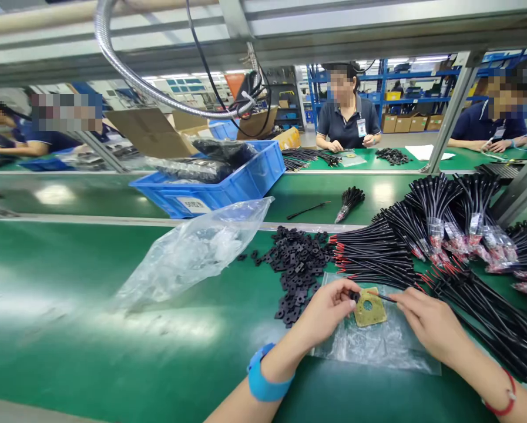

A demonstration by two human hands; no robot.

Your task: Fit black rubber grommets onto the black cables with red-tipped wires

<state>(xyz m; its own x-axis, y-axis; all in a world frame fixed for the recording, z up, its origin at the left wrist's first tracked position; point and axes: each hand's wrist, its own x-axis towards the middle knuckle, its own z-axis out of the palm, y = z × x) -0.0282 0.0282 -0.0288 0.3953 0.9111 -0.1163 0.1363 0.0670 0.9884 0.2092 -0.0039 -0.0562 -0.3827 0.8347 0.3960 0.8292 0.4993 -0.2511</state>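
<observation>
Head view: left hand (334, 308) pinches small black part (354, 296); right hand (428, 317) grips thin black cable (384, 298), above clear bag (378, 346).

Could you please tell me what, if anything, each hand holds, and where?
The left hand pinches a small black piece by its edge; the right hand holds a thin dark cable near its exposed end.

Plate (376, 318) on flat bag (390, 346), small parts (292, 276) left, cables (373, 255) behind (tub (228, 188) farther back).
</observation>
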